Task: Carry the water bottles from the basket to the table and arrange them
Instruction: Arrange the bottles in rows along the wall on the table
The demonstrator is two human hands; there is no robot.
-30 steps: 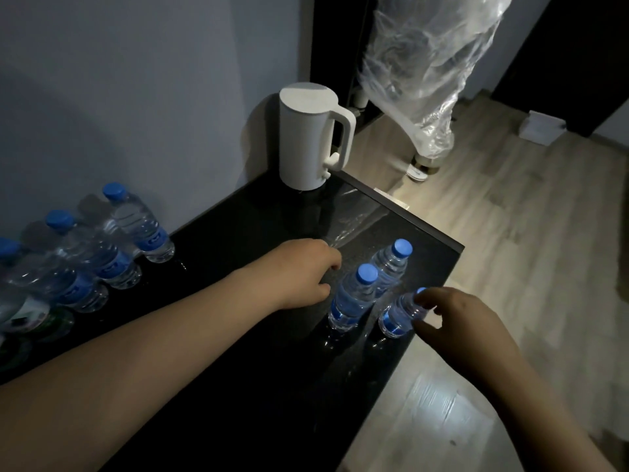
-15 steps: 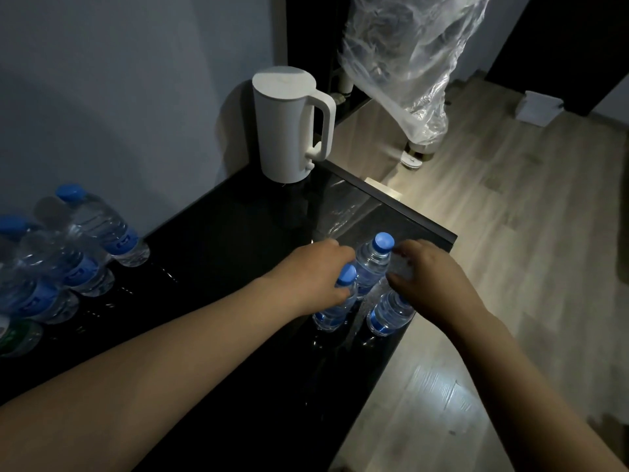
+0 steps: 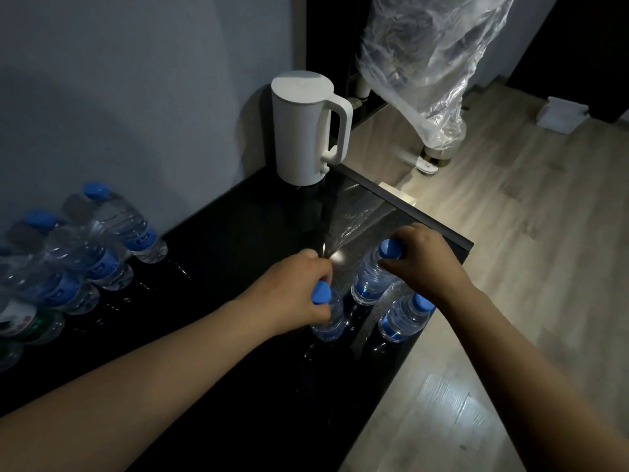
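- Though the light is poor, the nearest of the three bottles at the right end of the black surface can be made out: the front bottle stands upright and untouched just beside the edge, below the right wrist.
- The left hand is wrapped around the neck of the left bottle, its blue cap showing between thumb and fingers; the bottle stands on the surface, leaning slightly.
- The right hand is closed on the cap and shoulder of the far bottle, which also rests on the surface.
- These look like small, full, thin-walled plastic bottles: probably light enough for one hand each, yielding under a hard squeeze, and smooth on the body. The stiff cap and neck, where both hands hold, seem the surest grip.
- The three stand close together near the edge, so a nudge could topple one or send the front bottle to the wooden floor.
- Further left, a row of bottles lines the wall, well apart from the hands.
- Beyond, a white kettle stands at the back corner, with open surface between.
- Farthest, a clear plastic bag hangs over the floor, out of the way.
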